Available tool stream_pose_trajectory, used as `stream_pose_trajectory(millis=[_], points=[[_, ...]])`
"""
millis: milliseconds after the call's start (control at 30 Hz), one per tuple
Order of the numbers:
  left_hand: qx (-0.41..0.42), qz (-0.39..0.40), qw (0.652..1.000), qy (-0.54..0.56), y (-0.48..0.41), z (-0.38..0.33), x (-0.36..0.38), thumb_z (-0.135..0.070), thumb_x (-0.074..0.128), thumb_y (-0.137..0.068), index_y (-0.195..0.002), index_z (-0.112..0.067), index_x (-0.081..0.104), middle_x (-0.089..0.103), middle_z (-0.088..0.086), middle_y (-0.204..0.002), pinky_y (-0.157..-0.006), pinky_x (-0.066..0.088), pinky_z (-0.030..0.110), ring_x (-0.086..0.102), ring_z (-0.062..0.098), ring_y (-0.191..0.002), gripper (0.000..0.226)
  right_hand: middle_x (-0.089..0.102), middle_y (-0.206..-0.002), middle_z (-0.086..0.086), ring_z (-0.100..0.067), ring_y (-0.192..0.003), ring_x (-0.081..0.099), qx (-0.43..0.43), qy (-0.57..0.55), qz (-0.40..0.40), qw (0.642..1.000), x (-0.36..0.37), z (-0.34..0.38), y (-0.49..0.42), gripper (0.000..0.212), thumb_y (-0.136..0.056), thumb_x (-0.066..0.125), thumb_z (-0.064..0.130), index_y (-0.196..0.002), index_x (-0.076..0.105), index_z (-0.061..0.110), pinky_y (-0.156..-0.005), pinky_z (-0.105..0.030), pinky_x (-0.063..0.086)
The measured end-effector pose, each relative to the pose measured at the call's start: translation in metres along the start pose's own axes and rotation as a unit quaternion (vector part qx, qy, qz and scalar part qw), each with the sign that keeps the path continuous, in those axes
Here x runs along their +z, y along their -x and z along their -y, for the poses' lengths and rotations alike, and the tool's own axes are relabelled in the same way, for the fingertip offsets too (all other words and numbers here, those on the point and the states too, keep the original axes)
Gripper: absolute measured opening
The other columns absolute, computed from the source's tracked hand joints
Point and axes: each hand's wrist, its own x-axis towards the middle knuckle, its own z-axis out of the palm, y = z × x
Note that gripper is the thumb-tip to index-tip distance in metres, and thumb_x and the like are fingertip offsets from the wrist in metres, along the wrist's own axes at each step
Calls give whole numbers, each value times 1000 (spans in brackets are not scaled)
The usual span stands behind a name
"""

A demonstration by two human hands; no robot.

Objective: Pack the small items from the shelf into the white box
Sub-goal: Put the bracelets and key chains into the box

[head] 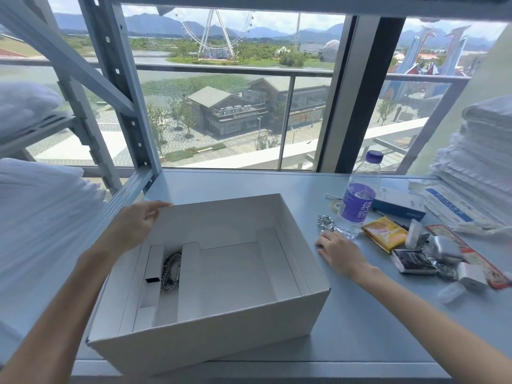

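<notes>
Head | left hand [133, 224] on white box [210, 328] rim | right hand [342, 252] beside box

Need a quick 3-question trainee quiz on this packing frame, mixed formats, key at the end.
1. True or false: the white box already holds a silver chain.
2. The left hand touches: A) the water bottle B) the box's far-left rim C) the yellow packet
3. Fill in: the right hand rests on the shelf beside a second ____ chain.

Key: 1 true; 2 B; 3 silver.
</notes>
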Motion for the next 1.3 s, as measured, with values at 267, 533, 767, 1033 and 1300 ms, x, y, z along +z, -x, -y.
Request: stream_pose_trajectory(millis=[267, 533, 767, 1033, 1300], points=[[43, -9, 997, -70, 4, -9, 0, -4, 51, -91, -125, -18, 59, 64, 15, -117, -96, 41, 41, 56, 32, -110, 38, 41, -143, -5, -26, -129, 36, -13, -44, 90, 995, -9, -1, -8, 39, -95, 48, 16, -133, 48, 11, -108, -31, 28], [47, 2, 997, -61, 5, -12, -2, -2, 50, -90, -126, -19, 58, 61, 14, -123, -99, 38, 41, 52, 32, -116, 41, 62, -95, -3, -22, -89, 58, 13, -116, 37, 992, -21, 4, 17, 10, -84, 60, 11, -93, 65, 13, -78, -32, 46], [43, 0, 999, -33, 5, -11, -3, -2, 53, -89, -125, -18, 59, 59, 10, -128, -101, 35, 40, 50, 31, -120, 40, 57, -67, 6, -9, -61, 53, 36, -166, 30, 985, -68, -6, 38, 18, -68, 66, 4, -79, 58, 16, -57, -18, 39], [27, -1, 999, -17, 5, -14, -2, -4, 55, -88, -124, -22, 60, 57, 13, -130, -99, 36, 42, 50, 34, -118, 40, 69, -67, 8, 0, -60, 62, 28, -223, -35, 974, -174, -14, 59, 17, -69, 77, 4, -75, 70, 18, -61, -8, 48], [29, 7, 1000, -5, 13, -32, 8, -8, 56, -88, -121, -30, 61, 62, 10, -123, -92, 42, 41, 59, 32, -101, 40, 68, -72, 13, -1, -63, 65, -70, -265, -80, 958, -252, 21, 54, 15, -70, 78, 11, -85, 73, 9, -71, -8, 51]])
